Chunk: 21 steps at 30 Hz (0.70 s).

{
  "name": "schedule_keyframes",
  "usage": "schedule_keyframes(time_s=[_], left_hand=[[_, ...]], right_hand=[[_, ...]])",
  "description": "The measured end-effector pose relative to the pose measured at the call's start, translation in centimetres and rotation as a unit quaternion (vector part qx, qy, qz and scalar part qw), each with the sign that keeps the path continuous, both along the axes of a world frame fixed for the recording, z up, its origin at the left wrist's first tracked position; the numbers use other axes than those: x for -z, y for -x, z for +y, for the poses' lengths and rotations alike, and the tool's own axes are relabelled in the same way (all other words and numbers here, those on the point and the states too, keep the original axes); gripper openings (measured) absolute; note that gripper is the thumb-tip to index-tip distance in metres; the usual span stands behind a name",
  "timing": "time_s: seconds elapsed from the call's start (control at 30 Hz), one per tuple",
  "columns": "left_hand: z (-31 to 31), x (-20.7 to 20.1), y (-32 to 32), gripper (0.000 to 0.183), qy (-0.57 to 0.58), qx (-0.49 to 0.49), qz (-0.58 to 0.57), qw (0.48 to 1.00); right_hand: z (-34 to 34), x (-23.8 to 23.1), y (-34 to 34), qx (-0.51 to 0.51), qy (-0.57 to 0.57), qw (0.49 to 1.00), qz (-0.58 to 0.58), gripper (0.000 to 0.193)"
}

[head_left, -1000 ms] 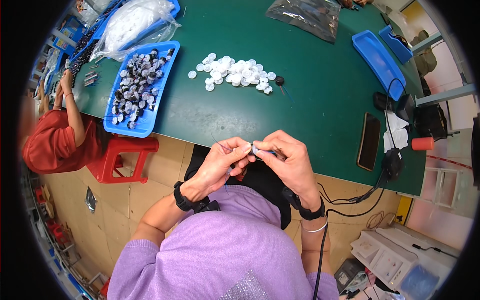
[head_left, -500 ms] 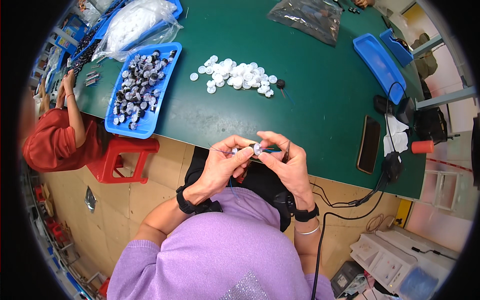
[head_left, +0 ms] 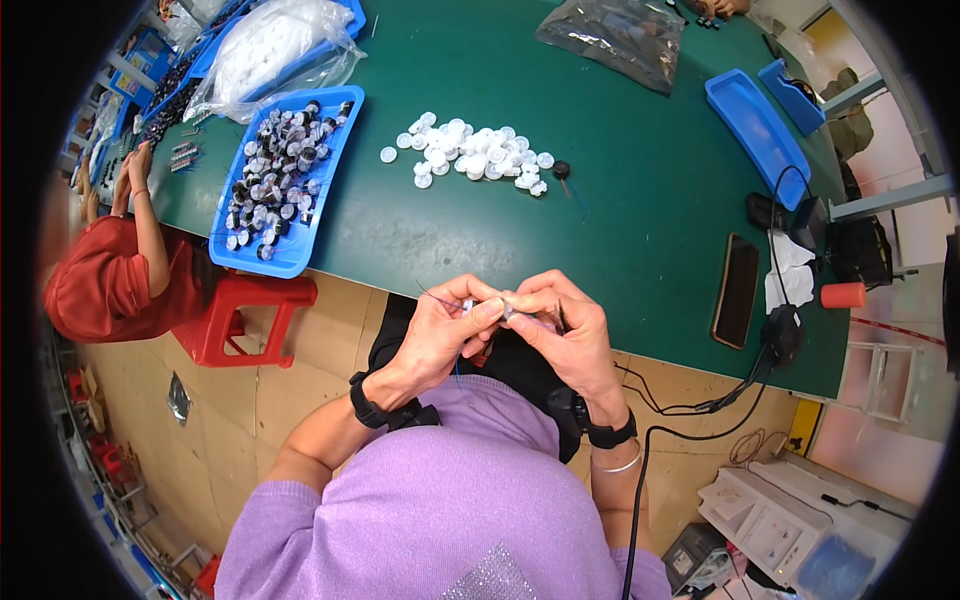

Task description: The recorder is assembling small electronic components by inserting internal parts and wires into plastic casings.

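Observation:
My left hand [head_left: 440, 328] and my right hand [head_left: 565, 325] meet in front of me at the table's near edge. Both pinch a small wired part with a pale cap [head_left: 508, 312], mostly covered by the fingertips. Another small pale-capped piece [head_left: 468, 304] shows between the left fingers, with thin dark wires trailing from that hand. Something slim and dark [head_left: 561, 318] sticks out by the right fingers; its kind is unclear. Beyond the hands lies a pile of translucent white round caps [head_left: 490, 150], with a lone black round part with wires [head_left: 561, 170] at its right.
A blue tray [head_left: 293, 262] of capped, wired parts stands at left on the green table [head_left: 620, 260]. At right are a phone [head_left: 736, 290], black cables [head_left: 790, 335] and an emptier blue tray [head_left: 745, 110]. A grey bag [head_left: 615, 40] lies far back. A person in red [head_left: 125, 280] sits left.
My right fingers have closed further over the part, thumb and fingertips now hiding most of its pale cap. The left hand has barely moved.

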<state>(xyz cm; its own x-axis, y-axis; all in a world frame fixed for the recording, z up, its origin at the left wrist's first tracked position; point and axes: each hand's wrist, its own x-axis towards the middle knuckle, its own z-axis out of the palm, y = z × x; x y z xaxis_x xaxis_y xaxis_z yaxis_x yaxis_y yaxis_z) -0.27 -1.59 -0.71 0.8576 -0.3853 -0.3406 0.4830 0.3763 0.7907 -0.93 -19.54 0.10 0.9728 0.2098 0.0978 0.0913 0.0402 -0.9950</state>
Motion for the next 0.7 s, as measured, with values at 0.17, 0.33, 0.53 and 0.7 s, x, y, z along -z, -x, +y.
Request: schedule_keyframes(time_s=[0.17,0.33,0.53,0.7], left_hand=[[0.0,0.0,-0.2,0.015,0.054,-0.005,0.044,0.998],[-0.1,-0.5,-0.6,0.017,0.012,0.012,0.002,1.000],[0.6,-1.6,-1.4,0.016,-0.076,0.107,-0.037,0.991],[0.3,-2.4,-2.0,0.017,-0.145,0.132,-0.130,0.972]], right_hand=[[0.8,-0.3,0.2,0.049,-0.014,0.998,0.039,0.017],[1.1,-0.3,0.2,0.116,-0.037,0.993,-0.011,0.015],[1.2,-1.3,0.5,0.133,0.190,0.963,-0.137,0.011],[1.6,-1.0,0.6,0.147,0.178,0.963,-0.141,0.008]])
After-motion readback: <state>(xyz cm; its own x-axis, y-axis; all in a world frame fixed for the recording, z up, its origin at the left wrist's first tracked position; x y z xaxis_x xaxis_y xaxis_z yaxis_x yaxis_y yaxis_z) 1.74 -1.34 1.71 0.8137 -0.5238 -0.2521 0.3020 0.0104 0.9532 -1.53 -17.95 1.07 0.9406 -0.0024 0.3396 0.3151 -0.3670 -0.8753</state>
